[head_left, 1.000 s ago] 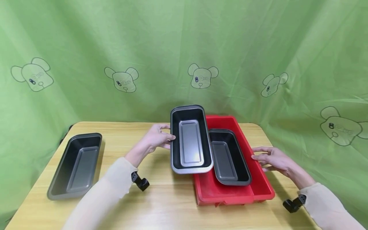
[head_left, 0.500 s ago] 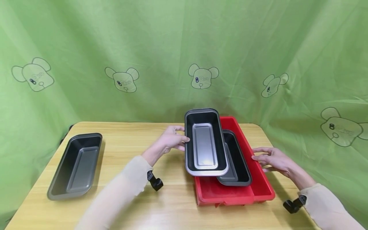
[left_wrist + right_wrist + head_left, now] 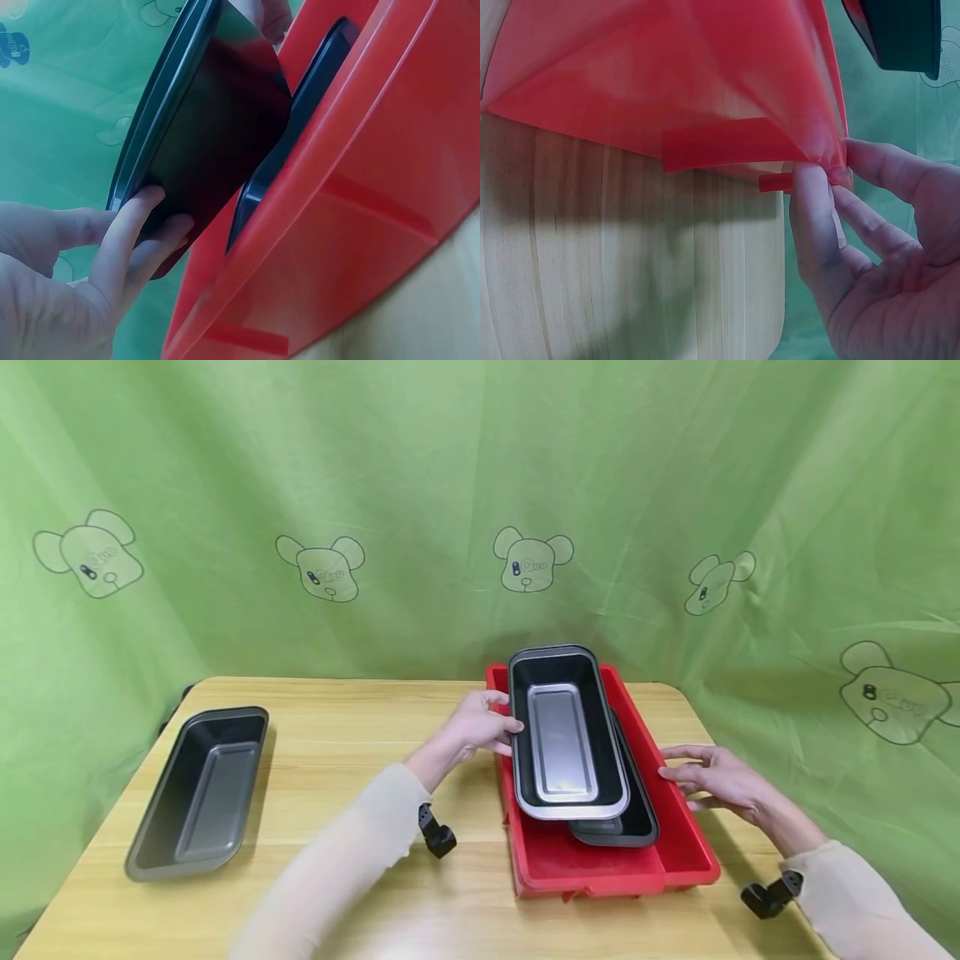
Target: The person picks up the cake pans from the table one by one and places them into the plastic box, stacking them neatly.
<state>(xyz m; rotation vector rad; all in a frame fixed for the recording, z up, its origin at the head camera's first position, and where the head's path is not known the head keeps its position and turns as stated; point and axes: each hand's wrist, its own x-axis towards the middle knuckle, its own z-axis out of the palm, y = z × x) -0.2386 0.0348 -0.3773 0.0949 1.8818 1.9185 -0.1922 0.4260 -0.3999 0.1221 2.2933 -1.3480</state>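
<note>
My left hand (image 3: pixel 480 727) holds a dark loaf pan (image 3: pixel 562 735) by its left long rim, thumb over the edge. In the left wrist view, the fingers of that hand (image 3: pixel 97 277) lie against the pan's outer wall (image 3: pixel 217 105). This pan overhangs a red plastic tray (image 3: pixel 585 885) and is tilted, its inside facing the head camera. Under it, a second loaf pan (image 3: pixel 633 818) lies in the tray, mostly covered. My right hand (image 3: pixel 720 781) pinches the tray's right rim, with the thumb on one side and fingers on the other (image 3: pixel 885 247).
A third loaf pan (image 3: pixel 213 793) sits alone at the left of the wooden table (image 3: pixel 360 885). Behind the table hangs a green curtain (image 3: pixel 420 460) printed with bear heads. Each wrist carries a small black camera mount (image 3: pixel 437 833).
My left hand has carried its loaf pan to the right, from beside the tray to over it, covering more of the pan inside. The right hand stays on the tray rim.
</note>
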